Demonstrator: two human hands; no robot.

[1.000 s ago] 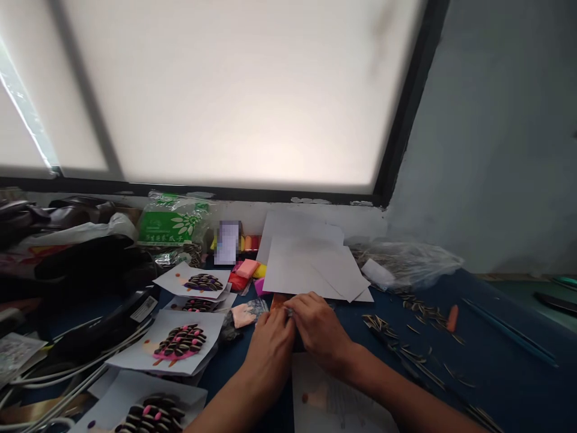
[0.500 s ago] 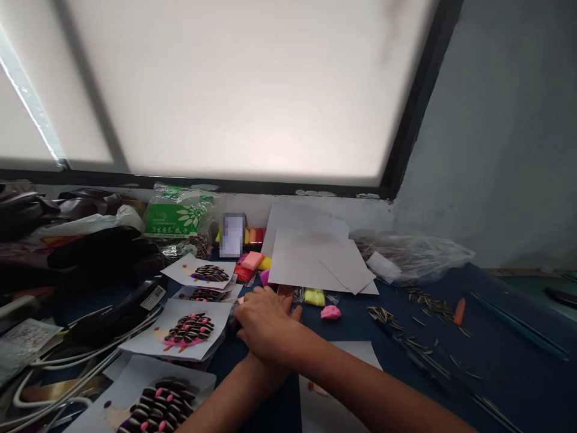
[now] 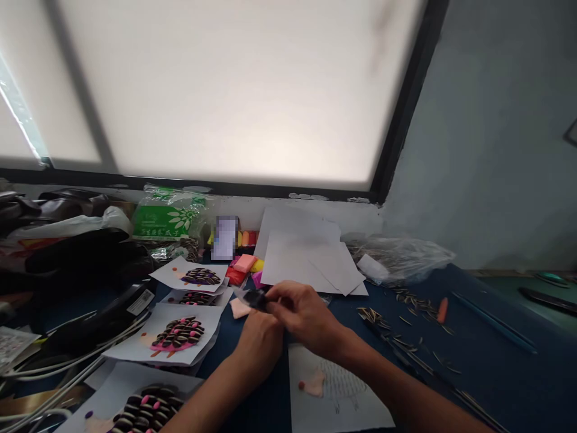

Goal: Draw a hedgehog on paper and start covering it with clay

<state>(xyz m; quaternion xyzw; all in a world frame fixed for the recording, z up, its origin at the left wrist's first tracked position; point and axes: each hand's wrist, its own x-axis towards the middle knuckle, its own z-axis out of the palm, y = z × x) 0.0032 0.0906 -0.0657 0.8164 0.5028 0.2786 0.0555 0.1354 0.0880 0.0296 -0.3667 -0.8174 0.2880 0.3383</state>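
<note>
My right hand (image 3: 304, 313) pinches a small black packet (image 3: 256, 298) with clear film at its left end, perhaps wrapped clay. Just below, my left hand (image 3: 261, 340) is closed against it, its fingers mostly hidden. A pale peach piece (image 3: 240, 308) lies behind the hands. On a sheet of paper (image 3: 338, 415) below my right forearm is a drawn hedgehog whose face is filled with peach material. To the left, several paper hedgehog pictures (image 3: 178, 334) have backs covered in striped sunflower seeds with pink dots.
Colourful clay packets (image 3: 244, 263) and a phone-like object (image 3: 224, 238) sit near the wall. White sheets (image 3: 293, 258) are stacked behind my hands. Loose seeds (image 3: 408, 300), an orange stick (image 3: 442, 310) and blue tweezers-like tool (image 3: 493, 322) lie right. White cables (image 3: 54, 361) run along the left.
My hands were overlapped; now my right hand is raised with the black packet showing between its fingers. The left hand sits lower. The view has shifted slightly, uncovering the hedgehog drawing.
</note>
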